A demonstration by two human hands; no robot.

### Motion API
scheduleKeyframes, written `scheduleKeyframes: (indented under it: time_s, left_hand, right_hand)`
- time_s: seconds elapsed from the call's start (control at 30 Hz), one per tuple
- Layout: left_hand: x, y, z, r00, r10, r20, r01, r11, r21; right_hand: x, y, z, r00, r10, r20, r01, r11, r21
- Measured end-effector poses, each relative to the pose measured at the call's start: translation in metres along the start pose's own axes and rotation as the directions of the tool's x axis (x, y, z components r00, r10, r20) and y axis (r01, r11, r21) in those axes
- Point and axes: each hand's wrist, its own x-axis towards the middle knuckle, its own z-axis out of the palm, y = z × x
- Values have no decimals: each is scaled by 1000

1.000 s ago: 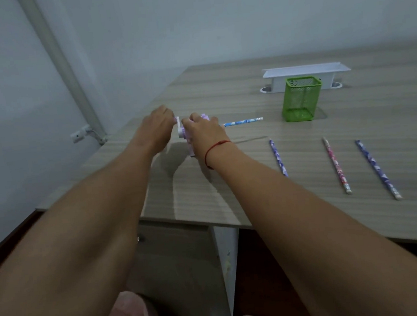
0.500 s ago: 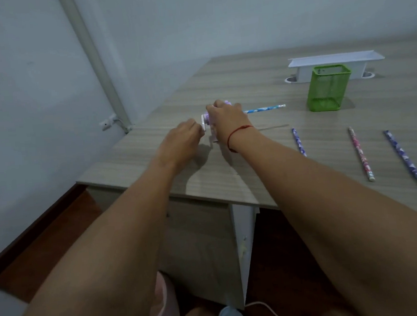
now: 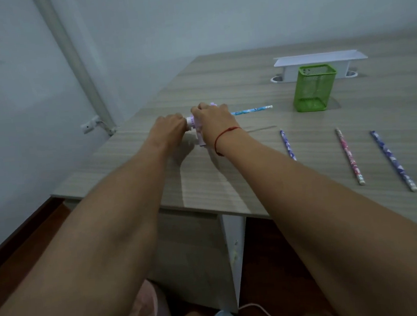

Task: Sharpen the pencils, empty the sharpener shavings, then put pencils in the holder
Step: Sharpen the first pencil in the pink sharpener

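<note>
A small purple and white crank sharpener (image 3: 197,129) stands on the wooden desk (image 3: 254,176), mostly hidden by my hands. My right hand (image 3: 211,118) grips its body from above. My left hand (image 3: 171,128) holds the crank at its left end. A light blue pencil (image 3: 251,110) sticks out of the sharpener's right side, lying level. Three more pencils lie on the desk to the right: a purple one (image 3: 287,145), a pink one (image 3: 349,156) and another purple one (image 3: 393,160). The green mesh holder (image 3: 313,88) stands upright behind them.
A white cable box (image 3: 320,60) sits at the back of the desk behind the holder. The wall and a pipe (image 3: 73,61) run along the left. The desk's front edge is below my forearms, with a pink bin (image 3: 145,314) on the floor.
My left hand has shifted a little around the crank while the right keeps hold of the sharpener. The camera view has moved; the pencils and holder lie as before.
</note>
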Motion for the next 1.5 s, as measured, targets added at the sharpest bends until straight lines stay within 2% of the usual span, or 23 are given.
scheduleKeyframes:
  time_s: [0.2,0.27,0.37,0.47,0.53,0.6,0.7,0.8,0.9,0.97,1.03,1.1,1.2,1.27,1.33,1.4,1.5]
  left_hand:
    - [3,-1,8,995,-75,-69,72,997,-38]
    - [7,-7,4,988,-79,-131,70,995,-69]
    - [14,-22,-6,964,40,-265,-61,995,-74]
    - [-1,-25,-9,908,145,-393,-145,989,30]
    - [-24,-14,-8,872,177,-457,-161,984,76]
    - [-43,-2,-5,863,160,-479,-185,983,-6]
    - [-54,5,2,904,73,-422,-177,961,-212]
    - [-55,13,10,953,54,-297,-145,944,-296]
    - [-33,13,11,996,20,-86,-39,974,-225]
    - [-18,8,7,1000,-16,21,20,974,-224]
    - [-7,3,8,998,-36,46,47,962,-268]
    - [2,-3,6,999,-16,32,22,977,-214]
    - [19,-19,-5,997,-48,-60,42,993,-107]
    - [22,-27,-14,988,2,-153,-13,997,-71]
    - [12,-26,-14,949,68,-309,-98,992,-80]
    - [-5,-18,-11,881,72,-468,-127,988,-88]
    - [-30,-6,-13,844,97,-528,-130,991,-27]
  right_hand:
    - [0,1,5,1000,-6,2,6,1000,-23]
    - [1,1,5,1000,-11,1,11,1000,-29]
    - [2,1,2,1000,5,4,-5,1000,-6]
    - [1,0,-1,1000,5,12,-5,1000,2]
    - [0,-2,-2,1000,11,15,-11,1000,14]
    - [-1,-2,-1,1000,16,7,-16,1000,25]
    - [-4,-2,-2,1000,0,-5,0,1000,30]
    - [-6,2,0,999,-34,-38,34,999,-3]
    - [-9,6,-2,996,-69,-55,66,996,-55]
    - [-11,7,-3,993,-97,-64,92,993,-72]
    - [-12,7,-3,990,-110,-86,103,992,-77]
    - [-12,8,-4,990,-110,-87,103,991,-80]
    - [-10,7,-2,990,-113,-90,106,991,-77]
    - [-8,5,-2,994,-85,-63,81,995,-63]
    - [-7,1,-2,997,-63,-51,60,997,-56]
    - [-9,-2,-4,998,-42,-53,39,997,-59]
    - [-12,-3,-10,999,-40,-33,38,997,-61]
